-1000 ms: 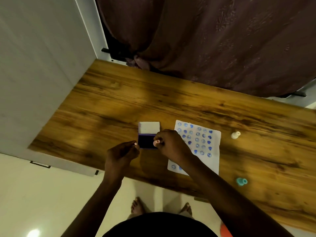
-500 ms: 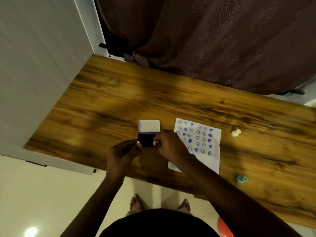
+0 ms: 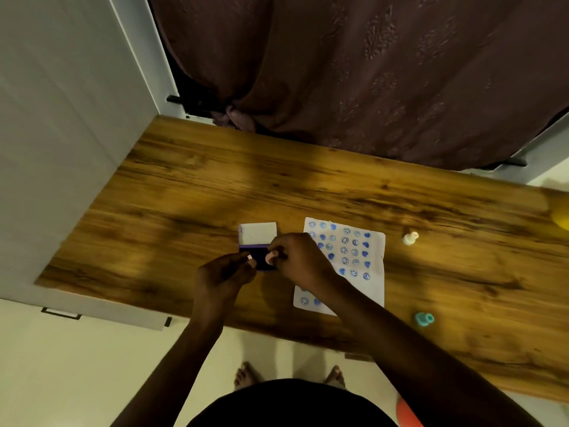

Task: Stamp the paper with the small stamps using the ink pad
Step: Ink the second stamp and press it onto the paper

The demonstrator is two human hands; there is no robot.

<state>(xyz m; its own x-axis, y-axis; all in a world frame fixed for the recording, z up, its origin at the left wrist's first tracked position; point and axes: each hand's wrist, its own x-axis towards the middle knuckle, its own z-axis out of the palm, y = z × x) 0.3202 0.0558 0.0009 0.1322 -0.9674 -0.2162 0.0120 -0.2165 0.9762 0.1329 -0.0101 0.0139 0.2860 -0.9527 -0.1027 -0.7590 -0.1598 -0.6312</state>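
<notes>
The ink pad (image 3: 258, 259) lies open on the wooden table (image 3: 184, 217), its dark pad toward me and its white lid (image 3: 258, 232) folded back behind it. My left hand (image 3: 224, 277) pinches the pad's left near corner. My right hand (image 3: 297, 260) pinches its right edge, thumb on top; anything small under those fingers is hidden. To the right lies the white paper (image 3: 374, 285), covered with several rows of blue stamp marks and partly hidden by my right wrist. A white small stamp (image 3: 410, 238) and a teal small stamp (image 3: 424, 319) lie on the table, right of the paper.
A dark curtain (image 3: 354, 72) hangs behind the table's far edge. A pale cabinet wall (image 3: 61, 134) borders the table on the left. A yellow object (image 3: 562, 215) sits at the right edge of view. The table's near edge runs just below my wrists.
Both hands stay at the ink pad with hardly any movement. Only the camera view has shifted slightly.
</notes>
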